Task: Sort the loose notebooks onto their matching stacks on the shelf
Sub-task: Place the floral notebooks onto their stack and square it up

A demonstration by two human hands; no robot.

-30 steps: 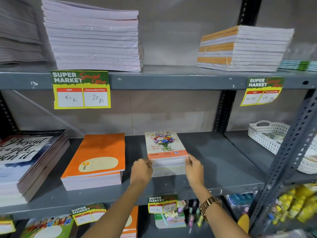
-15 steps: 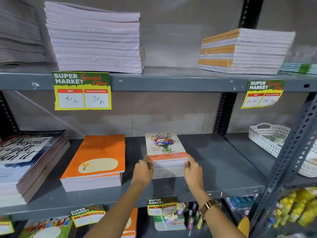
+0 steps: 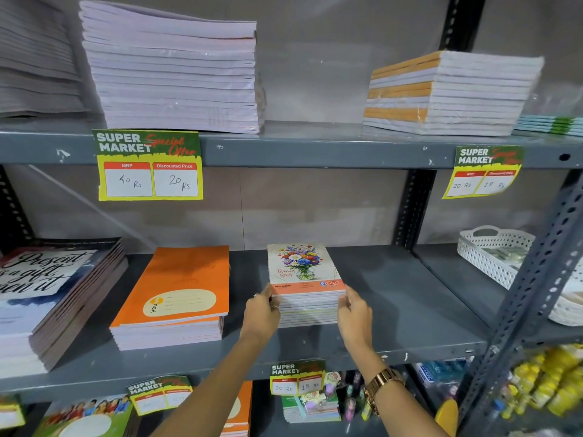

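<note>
Your left hand point(image 3: 262, 316) and right hand point(image 3: 355, 315) pinch the front corners of the floral stack point(image 3: 301, 269), likely squaring it; next, release without nudging.

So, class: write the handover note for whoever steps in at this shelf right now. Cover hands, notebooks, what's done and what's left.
Left hand: grips the front left corner of the floral notebook stack.
Right hand: grips its front right corner.
Where: the stack sits on the middle shelf, apart from the orange notebook stack to its left.
Done: a floral notebook tops its matching stack, and the edges look roughly even.
Left: probably just let go. No loose notebook is in view, so look elsewhere for more.
</note>
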